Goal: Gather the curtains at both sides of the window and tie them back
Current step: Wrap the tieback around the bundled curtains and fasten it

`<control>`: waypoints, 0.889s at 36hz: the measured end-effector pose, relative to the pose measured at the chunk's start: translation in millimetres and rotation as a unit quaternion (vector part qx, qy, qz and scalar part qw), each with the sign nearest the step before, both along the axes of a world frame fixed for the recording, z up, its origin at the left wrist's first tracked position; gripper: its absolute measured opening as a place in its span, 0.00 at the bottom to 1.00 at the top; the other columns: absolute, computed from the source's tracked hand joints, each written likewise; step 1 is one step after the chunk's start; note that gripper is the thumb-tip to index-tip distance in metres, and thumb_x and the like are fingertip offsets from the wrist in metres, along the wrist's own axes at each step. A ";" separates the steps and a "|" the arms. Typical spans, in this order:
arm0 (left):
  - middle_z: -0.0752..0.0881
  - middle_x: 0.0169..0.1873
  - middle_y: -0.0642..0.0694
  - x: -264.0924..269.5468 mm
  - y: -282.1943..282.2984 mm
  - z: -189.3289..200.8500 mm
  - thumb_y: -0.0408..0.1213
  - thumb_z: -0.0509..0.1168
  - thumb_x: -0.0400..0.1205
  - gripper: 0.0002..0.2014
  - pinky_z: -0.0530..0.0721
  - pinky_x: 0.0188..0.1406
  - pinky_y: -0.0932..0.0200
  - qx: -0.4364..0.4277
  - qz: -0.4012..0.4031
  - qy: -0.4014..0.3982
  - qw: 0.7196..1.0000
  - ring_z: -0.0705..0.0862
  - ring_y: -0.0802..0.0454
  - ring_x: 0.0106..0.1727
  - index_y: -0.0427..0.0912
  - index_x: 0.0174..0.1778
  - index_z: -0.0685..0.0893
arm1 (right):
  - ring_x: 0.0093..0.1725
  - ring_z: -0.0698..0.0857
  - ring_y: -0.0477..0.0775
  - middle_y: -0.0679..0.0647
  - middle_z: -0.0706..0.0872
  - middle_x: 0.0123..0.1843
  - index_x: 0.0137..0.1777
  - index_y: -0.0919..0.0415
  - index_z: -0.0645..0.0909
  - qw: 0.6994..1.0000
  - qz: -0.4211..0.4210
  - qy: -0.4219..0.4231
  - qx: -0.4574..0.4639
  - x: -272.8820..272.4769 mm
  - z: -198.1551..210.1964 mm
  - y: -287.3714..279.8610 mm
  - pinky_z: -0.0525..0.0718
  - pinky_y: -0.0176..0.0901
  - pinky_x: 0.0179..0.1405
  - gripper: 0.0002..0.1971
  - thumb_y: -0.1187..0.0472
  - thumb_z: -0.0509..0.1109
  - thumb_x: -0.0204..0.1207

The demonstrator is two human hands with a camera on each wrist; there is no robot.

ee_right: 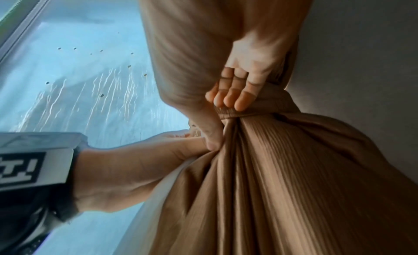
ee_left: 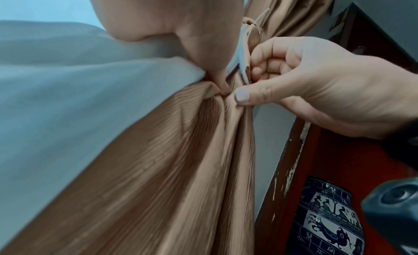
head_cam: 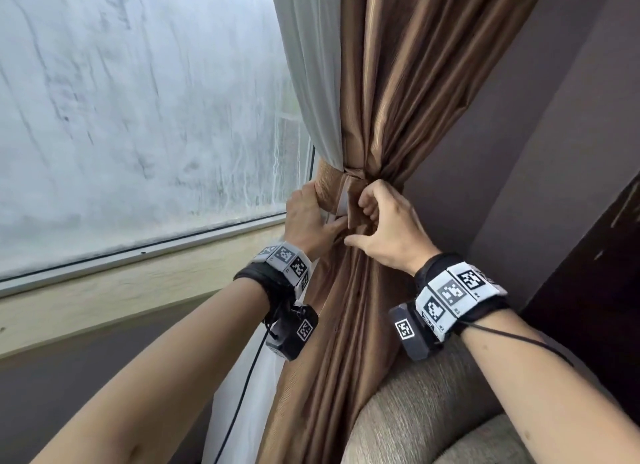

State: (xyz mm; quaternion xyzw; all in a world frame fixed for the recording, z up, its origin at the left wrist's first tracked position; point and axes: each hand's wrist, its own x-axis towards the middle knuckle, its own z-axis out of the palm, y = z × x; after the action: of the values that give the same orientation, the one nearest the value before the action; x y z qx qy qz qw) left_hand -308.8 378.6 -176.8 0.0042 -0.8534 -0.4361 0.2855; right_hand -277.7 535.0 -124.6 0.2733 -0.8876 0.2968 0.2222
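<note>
Head view: armchair (head_cam: 436, 404) beside brown curtain (head_cam: 391, 82).

Between the hands, the brown curtain (head_cam: 388, 92) is finely ribbed cloth with a soft sheen. Left of it hangs a matt white sheer curtain (head_cam: 308, 65). The window glass (head_cam: 138, 117) is fogged and streaked. The sofa (head_cam: 433, 404) below the right hand is coarse woven fabric.

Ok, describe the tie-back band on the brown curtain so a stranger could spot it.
Start at the fogged window pane and follow its right edge to the gathered brown ribbed curtain. The brown fabric tie-back band cinches its narrowest point, just above both hands. Unlike the vertical folds, it runs horizontally.
</note>
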 end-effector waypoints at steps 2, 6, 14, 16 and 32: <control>0.81 0.49 0.41 2.4 3.2 1.1 0.57 0.78 0.66 0.35 0.80 0.54 0.44 -0.010 0.005 0.001 1.000 0.80 0.42 0.52 0.38 0.60 0.78 | 0.40 0.76 0.49 0.52 0.78 0.45 0.46 0.64 0.75 0.999 0.003 0.029 0.018 -4.9 -2.3 1.6 0.77 0.37 0.44 0.22 0.69 0.83 0.56; 0.79 0.54 0.38 5.6 4.2 1.2 0.53 0.79 0.70 0.36 0.75 0.60 0.46 -0.032 0.007 0.010 0.999 0.76 0.40 0.57 0.34 0.66 0.76 | 0.34 0.76 0.48 0.58 0.82 0.39 0.42 0.67 0.82 0.996 0.010 0.093 0.010 -10.8 -5.7 1.0 0.75 0.32 0.40 0.12 0.75 0.77 0.59; 0.77 0.54 0.35 7.6 10.1 4.4 0.43 0.74 0.74 0.26 0.70 0.57 0.49 -0.030 0.017 -0.025 0.999 0.75 0.37 0.58 0.33 0.61 0.74 | 0.36 0.90 0.57 0.53 0.91 0.37 0.38 0.59 0.92 0.988 0.039 0.147 -0.001 -11.2 -8.5 -7.6 0.88 0.51 0.35 0.02 0.64 0.78 0.67; 0.77 0.53 0.34 9.8 12.7 8.9 0.41 0.73 0.75 0.24 0.71 0.58 0.47 -0.040 0.007 -0.011 0.999 0.75 0.36 0.57 0.31 0.60 0.74 | 0.36 0.90 0.59 0.54 0.91 0.37 0.38 0.60 0.92 0.988 0.035 0.147 0.009 -12.3 -9.7 -10.4 0.89 0.52 0.34 0.03 0.67 0.77 0.65; 0.85 0.58 0.47 13.4 -29.0 40.3 0.36 0.80 0.71 0.31 0.80 0.63 0.55 0.141 -0.183 -0.177 0.957 0.82 0.52 0.62 0.42 0.67 0.74 | 0.51 0.87 0.57 0.50 0.88 0.46 0.42 0.59 0.93 0.998 -0.026 -0.003 0.065 -17.1 7.1 -24.0 0.84 0.49 0.54 0.20 0.52 0.59 0.69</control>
State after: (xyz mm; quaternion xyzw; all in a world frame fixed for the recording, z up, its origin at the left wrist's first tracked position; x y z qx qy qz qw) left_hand -295.4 349.6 -136.5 -0.0347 -0.8063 -0.5890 0.0418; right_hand -294.8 511.0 -117.5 0.2632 -0.9126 0.2335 0.2084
